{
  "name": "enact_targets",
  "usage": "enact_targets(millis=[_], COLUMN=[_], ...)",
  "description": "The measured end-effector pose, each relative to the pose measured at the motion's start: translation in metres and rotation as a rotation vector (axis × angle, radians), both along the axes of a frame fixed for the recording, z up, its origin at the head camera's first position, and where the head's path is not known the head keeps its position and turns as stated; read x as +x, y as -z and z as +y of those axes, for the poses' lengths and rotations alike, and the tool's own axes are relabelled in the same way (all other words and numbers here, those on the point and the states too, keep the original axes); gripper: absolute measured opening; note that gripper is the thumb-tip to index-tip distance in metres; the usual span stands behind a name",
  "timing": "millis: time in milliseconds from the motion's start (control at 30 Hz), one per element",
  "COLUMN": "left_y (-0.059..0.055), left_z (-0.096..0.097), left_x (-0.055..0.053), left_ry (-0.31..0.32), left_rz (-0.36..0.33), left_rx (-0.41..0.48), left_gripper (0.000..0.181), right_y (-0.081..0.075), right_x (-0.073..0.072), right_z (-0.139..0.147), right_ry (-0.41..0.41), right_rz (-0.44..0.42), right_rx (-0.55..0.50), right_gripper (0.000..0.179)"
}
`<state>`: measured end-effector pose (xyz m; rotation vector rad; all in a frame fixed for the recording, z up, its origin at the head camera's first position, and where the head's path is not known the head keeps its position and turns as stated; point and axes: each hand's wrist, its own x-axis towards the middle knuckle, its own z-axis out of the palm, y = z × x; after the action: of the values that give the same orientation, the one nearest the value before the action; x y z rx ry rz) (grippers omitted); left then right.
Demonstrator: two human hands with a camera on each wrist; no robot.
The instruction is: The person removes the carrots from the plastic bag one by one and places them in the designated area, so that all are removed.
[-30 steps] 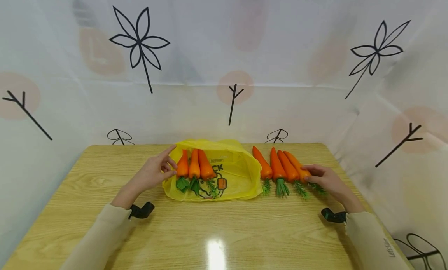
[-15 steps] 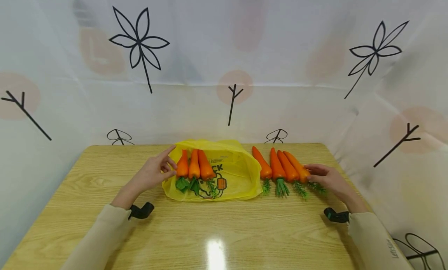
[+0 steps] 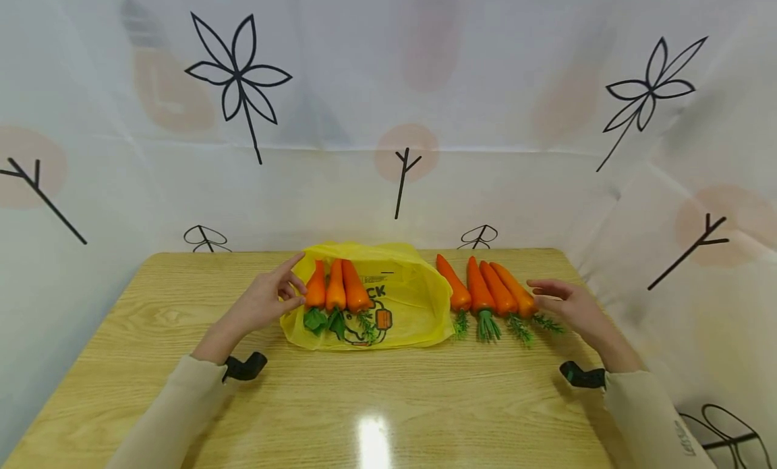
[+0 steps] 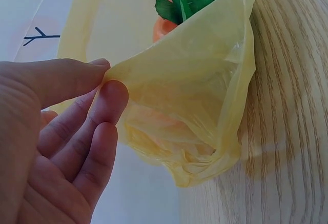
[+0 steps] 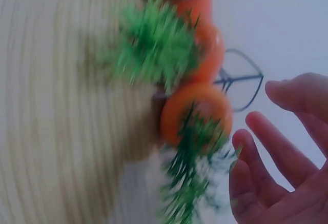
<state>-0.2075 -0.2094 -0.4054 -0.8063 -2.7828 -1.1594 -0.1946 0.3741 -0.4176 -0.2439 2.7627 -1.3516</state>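
A yellow plastic bag [image 3: 419, 314] lies with its mouth spread toward me. Several carrots are in view: three, the middle one [image 3: 336, 287] among them, lie inside it on the left, green tops toward me. My left hand [image 3: 267, 297] pinches the bag's left rim between thumb and fingertip; the left wrist view shows the film [image 4: 200, 75] drawn taut from that pinch. Beside the bag on the right lies a row of more carrots. My right hand [image 3: 567, 307] hovers at the outermost carrot [image 3: 512, 287], fingers loosely bent, thumb and fingers apart with nothing between them in the right wrist view.
The wooden table [image 3: 376, 395] runs back to a white patterned cloth [image 3: 340, 192], which also hangs along both sides. Leafy tops of the loose carrots point toward me. Both wrists wear a black camera mount, the left mount [image 3: 245, 366] near the bag's front corner.
My right hand has drawn slightly right, away from the outermost carrot, and its fingers have spread. My left hand and the bag stay as they were.
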Motion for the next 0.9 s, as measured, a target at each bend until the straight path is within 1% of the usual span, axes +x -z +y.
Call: enact_targets(millis=[167, 233, 467, 700, 833, 900], left_y=[0.0, 0.0, -0.001, 0.0, 0.002, 0.002], left_z=[0.0, -0.001, 0.0, 0.0, 0.0, 0.0], left_x=[0.0, 0.0, 0.0, 0.0, 0.0, 0.0], left_ry=[-0.005, -0.007, -0.007, 0.002, 0.002, 0.004], left_rz=[0.003, 0.004, 0.013, 0.011, 0.002, 0.0], left_rx=[-0.002, -0.004, 0.009, 0.012, 0.002, 0.0], left_gripper=[0.083, 0.084, 0.084, 0.084, 0.084, 0.084], right_y=[-0.007, -0.009, -0.009, -0.017, -0.02, -0.02], right_x=[0.003, 0.005, 0.012, 0.021, 0.022, 0.023], right_z=[-0.018, -0.027, -0.06, -0.087, -0.101, -0.109], right_ry=[-0.035, -0.054, -0.101, -0.169, -0.227, -0.266], right_rz=[0.089, 0.11, 0.14, 0.185, 0.195, 0.203], right_rx=[-0.023, -0.024, -0.015, -0.032, -0.08, -0.13], right_gripper=[0.043, 0.04, 0.033, 0.031, 0.03, 0.03])
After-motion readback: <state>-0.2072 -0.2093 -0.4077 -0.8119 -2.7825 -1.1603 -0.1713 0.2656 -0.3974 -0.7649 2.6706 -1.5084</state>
